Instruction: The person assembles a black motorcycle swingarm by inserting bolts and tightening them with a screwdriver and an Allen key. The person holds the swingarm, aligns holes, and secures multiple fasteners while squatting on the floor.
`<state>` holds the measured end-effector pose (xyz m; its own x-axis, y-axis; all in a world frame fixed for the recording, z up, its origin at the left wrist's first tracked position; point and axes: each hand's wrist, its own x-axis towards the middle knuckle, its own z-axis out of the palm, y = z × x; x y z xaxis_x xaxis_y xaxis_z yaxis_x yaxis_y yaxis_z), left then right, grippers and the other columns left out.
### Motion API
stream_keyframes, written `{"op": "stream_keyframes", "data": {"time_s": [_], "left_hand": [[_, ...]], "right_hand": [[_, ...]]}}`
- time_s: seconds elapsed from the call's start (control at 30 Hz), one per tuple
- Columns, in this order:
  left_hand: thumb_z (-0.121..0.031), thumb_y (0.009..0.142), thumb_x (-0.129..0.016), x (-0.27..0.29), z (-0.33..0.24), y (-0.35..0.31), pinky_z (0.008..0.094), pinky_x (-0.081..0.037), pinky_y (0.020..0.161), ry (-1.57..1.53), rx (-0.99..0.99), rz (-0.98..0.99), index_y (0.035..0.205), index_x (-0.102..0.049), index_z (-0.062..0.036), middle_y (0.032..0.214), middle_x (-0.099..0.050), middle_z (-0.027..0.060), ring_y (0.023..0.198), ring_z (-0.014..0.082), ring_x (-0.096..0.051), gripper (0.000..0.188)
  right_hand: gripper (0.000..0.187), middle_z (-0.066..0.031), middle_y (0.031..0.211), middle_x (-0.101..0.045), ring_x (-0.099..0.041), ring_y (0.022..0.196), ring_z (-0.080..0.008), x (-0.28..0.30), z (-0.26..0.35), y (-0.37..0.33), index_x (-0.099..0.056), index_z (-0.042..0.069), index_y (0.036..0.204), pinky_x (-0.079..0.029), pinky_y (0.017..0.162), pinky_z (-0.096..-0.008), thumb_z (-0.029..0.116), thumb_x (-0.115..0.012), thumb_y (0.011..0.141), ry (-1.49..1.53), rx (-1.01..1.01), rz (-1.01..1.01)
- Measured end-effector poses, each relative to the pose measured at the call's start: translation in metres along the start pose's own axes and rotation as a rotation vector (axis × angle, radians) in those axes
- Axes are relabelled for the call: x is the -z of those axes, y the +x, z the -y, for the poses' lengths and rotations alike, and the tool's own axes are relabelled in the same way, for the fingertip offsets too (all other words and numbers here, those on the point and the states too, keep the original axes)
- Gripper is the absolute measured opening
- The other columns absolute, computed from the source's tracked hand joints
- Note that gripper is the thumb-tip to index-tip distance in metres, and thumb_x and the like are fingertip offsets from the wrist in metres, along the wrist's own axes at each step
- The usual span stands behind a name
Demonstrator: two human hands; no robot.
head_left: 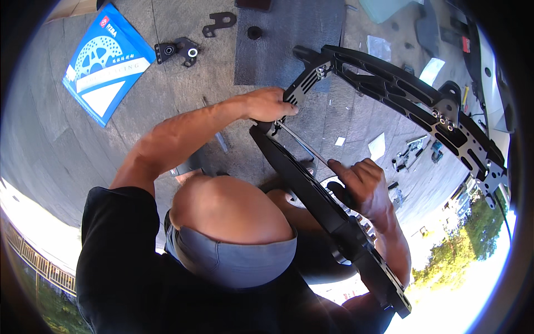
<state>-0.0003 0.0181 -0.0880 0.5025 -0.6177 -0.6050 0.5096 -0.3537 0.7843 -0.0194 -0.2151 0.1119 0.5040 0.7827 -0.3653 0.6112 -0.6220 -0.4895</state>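
A large black metal frame [384, 92] with cut-outs and bolted plates arches from the middle to the far right. A long black beam [303, 181] of it slopes back past my right forearm. My left hand [268, 106] is wrapped round the slotted part of the frame near the joint. My right hand [359, 186] is closed on a tool with a long thin metal shaft [303, 143], like a screwdriver. The shaft's tip meets the frame just below my left hand; its handle is mostly hidden in my fingers.
A blue and white packet [108, 67] lies on the floor at left. Black brackets [179, 51] and a small plate [219, 24] lie beyond my left arm. A dark mat [272, 61] holds a round black part [254, 32]. Small hardware [409, 153] and paper scraps [376, 146] are scattered at right.
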Motion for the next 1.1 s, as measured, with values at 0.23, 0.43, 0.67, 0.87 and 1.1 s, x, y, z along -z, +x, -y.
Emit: {"op": "stream_keyframes", "data": {"time_s": [0.23,0.43,0.67,0.87,1.1], "left_hand": [[-0.049,0.090,-0.056,0.007,-0.005,-0.011,0.0399,-0.048,0.084,0.010,-0.011,0.021,0.099,-0.067,0.0043,0.098,-0.065,0.0199,0.096,0.0301,-0.063,0.055],[-0.065,0.091,-0.045,0.003,-0.002,-0.006,0.0421,-0.047,0.087,-0.089,0.111,-0.019,0.108,-0.064,0.0044,0.103,-0.063,0.0229,0.101,0.0332,-0.061,0.074],[-0.064,0.093,-0.040,0.009,-0.011,-0.010,0.0444,-0.047,0.085,0.012,0.114,-0.038,0.097,-0.064,0.0079,0.095,-0.065,0.0246,0.097,0.0365,-0.063,0.076],[-0.063,0.093,-0.042,0.008,-0.008,-0.010,0.0444,-0.047,0.084,0.046,0.101,-0.060,0.094,-0.064,0.0079,0.094,-0.065,0.0247,0.095,0.0368,-0.063,0.074],[-0.063,0.093,-0.043,0.010,-0.001,-0.001,0.0424,-0.045,0.091,0.021,0.091,0.028,0.105,-0.062,0.0068,0.108,-0.062,0.0234,0.106,0.0349,-0.059,0.073]], "right_hand": [[0.032,-0.0028,0.058,-0.049,-0.049,0.053,-0.0186,0.018,0.008,0.024,-0.068,0.004,0.107,-0.038,0.052,-0.0341,0.013,-0.071,0.077,-0.111,0.093,-0.023],[0.042,-0.0036,0.062,-0.049,-0.049,0.053,-0.0197,0.024,0.004,0.034,-0.065,0.001,0.108,-0.041,0.050,-0.0334,0.018,-0.074,0.070,-0.012,0.093,0.120],[0.058,-0.0086,0.067,-0.060,-0.057,0.054,-0.0234,0.018,0.003,0.033,-0.062,0.002,0.114,-0.046,0.050,-0.0350,0.009,-0.081,0.059,0.257,-0.036,0.044],[0.060,-0.0088,0.067,-0.060,-0.058,0.053,-0.0243,0.014,0.009,0.028,-0.061,0.002,0.115,-0.046,0.049,-0.0353,0.004,-0.082,0.059,0.436,-0.188,0.009],[0.048,-0.0030,0.059,-0.049,-0.048,0.050,-0.0191,0.023,0.000,0.023,-0.064,0.002,0.112,-0.040,0.048,-0.0337,0.005,-0.074,0.065,0.109,0.041,0.058]]}}
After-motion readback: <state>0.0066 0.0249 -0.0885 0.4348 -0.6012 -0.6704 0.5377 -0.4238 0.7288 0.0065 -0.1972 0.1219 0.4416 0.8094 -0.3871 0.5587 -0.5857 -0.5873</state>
